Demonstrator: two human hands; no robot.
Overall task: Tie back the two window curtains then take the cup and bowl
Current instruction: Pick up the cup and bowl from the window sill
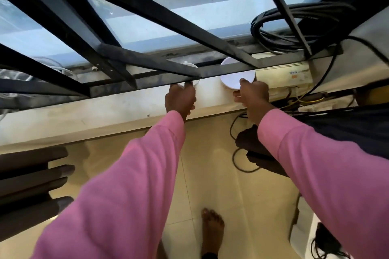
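A white cup (192,65) stands on the window sill (105,109), mostly hidden behind a black grille bar. My left hand (180,99) grips the cup from the near side, fingers curled round its lower part. A white bowl (235,79) sits to the right on the same sill, partly behind the bar. My right hand (252,95) holds the bowl's near rim, thumb on top of the rim. Both arms wear pink sleeves. No curtain is in view.
A black metal window grille (147,57) runs over the sill just above both hands. A coil of black cable (294,27) and a cream device (284,75) lie right of the bowl. Loose wires hang below. A dark chair back (31,176) stands lower left; my bare foot (212,229) is on the tiled floor.
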